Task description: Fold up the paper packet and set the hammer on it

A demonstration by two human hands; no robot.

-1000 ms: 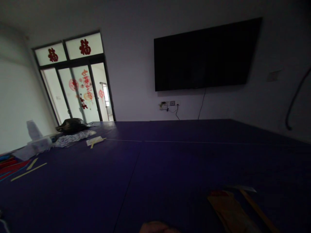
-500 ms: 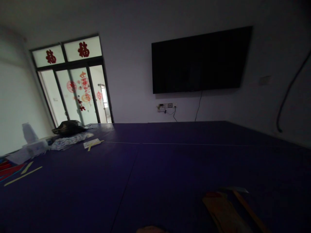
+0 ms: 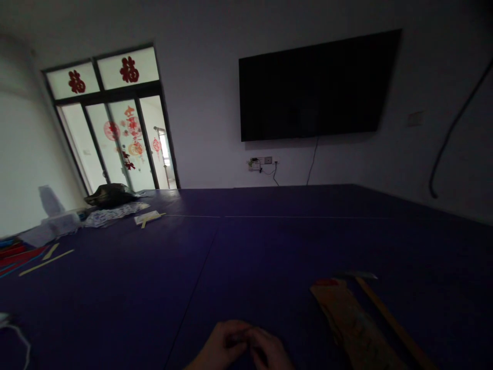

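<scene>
- Both hands sit close together at the near edge of the worktop (image 3: 246,267): left hand (image 3: 221,345) and right hand (image 3: 269,352) touch, fingers curled inward around something small between them; too dark to tell what it is
- Judging by that pinch, the work wants fingertip care: keep both hands low over the surface and move slowly in this dim light
- Just right of the hands lies a brown paper strip (image 3: 348,321), with a thin wooden stick (image 3: 389,321) beside it on its far side
- Ahead of the hands the dark surface is bare and roomy; a black bag (image 3: 110,195) and yellow strips (image 3: 44,259) lie far off to the left
</scene>
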